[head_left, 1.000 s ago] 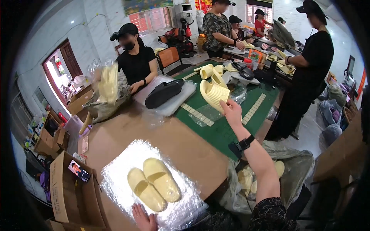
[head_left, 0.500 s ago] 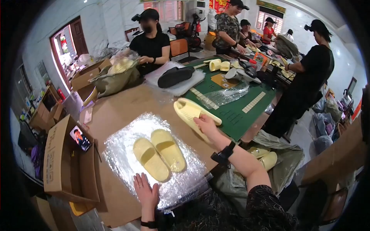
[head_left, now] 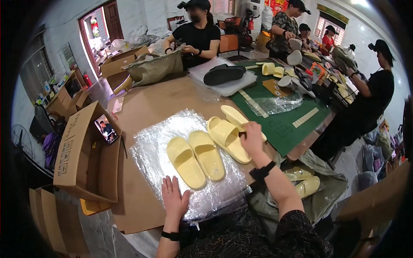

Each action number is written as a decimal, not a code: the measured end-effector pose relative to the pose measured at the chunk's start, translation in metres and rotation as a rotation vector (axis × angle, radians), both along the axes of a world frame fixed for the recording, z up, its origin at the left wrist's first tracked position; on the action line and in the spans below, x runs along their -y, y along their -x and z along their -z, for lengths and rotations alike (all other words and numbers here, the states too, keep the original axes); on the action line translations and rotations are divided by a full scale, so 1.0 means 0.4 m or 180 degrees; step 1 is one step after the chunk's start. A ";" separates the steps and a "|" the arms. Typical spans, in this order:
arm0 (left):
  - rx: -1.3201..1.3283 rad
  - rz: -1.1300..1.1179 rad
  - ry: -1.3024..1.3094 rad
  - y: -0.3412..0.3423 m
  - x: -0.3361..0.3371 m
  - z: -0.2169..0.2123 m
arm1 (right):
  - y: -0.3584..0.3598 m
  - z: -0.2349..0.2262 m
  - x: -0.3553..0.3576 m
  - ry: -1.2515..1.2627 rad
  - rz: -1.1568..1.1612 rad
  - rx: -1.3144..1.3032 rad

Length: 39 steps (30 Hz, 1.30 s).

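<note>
A pair of plain pale-yellow slippers (head_left: 214, 161) lies side by side on a stack of clear plastic bags (head_left: 150, 148). My left hand (head_left: 174, 198) rests flat on the bags, fingers stretched out, just beside the near end of the left slipper. To the right, a yellow slipper with a ridged strap (head_left: 223, 132) lies top up against the bags' edge. A second yellow slipper (head_left: 233, 115) is behind it, partly covered by my right hand (head_left: 253, 139). My right fingers are closed on the edge of these slippers; their tips are partly hidden.
An open cardboard box (head_left: 86, 161) with a phone (head_left: 106, 128) stands at left. A black slipper (head_left: 223, 75) lies on plastic bags across the table. On the green mat (head_left: 275, 137) are more slippers. A sack (head_left: 329, 189) holds wrapped slippers at lower right. Co-workers stand around.
My right hand has brought the ridged slippers closer to the plain pair, and they now lie more spread apart. My left hand stays flat on the bags. The whole view has shifted.
</note>
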<state>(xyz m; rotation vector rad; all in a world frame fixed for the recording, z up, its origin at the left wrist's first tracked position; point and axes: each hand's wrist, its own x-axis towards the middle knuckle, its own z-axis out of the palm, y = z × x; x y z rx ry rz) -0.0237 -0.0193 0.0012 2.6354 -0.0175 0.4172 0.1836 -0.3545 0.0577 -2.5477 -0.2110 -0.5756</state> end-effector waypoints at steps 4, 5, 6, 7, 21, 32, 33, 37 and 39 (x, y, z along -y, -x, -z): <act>-0.0024 0.0064 -0.0007 -0.011 0.003 0.010 | -0.033 0.042 0.164 0.0018 0.0481 0.0070; -0.0068 0.0075 -0.0052 -0.013 0.002 0.012 | -0.051 0.051 0.204 0.0022 0.0485 0.0064; -0.0052 0.0044 -0.0064 -0.003 -0.002 0.007 | -0.069 0.048 0.226 -0.0993 0.0432 -0.0786; -0.0051 0.0036 -0.0054 -0.002 -0.006 0.008 | -0.079 0.034 0.224 -0.1987 0.0386 -0.1670; -0.0076 0.0024 0.0048 -0.004 -0.009 0.017 | 0.032 -0.055 0.181 -0.1646 0.0241 -0.1225; -0.0141 -0.0023 -0.0071 -0.016 -0.007 0.022 | 0.088 0.019 -0.039 0.2230 0.0719 0.0349; -0.0134 -0.0002 -0.0078 -0.015 -0.008 0.025 | 0.097 0.017 -0.047 0.2222 0.0703 0.0362; -0.0197 -0.0036 -0.0026 -0.009 -0.005 0.015 | 0.133 -0.029 -0.086 0.1414 0.0016 0.0779; -0.0201 -0.0027 -0.0036 -0.009 -0.003 0.012 | 0.154 -0.049 -0.106 0.0776 -0.0555 0.0729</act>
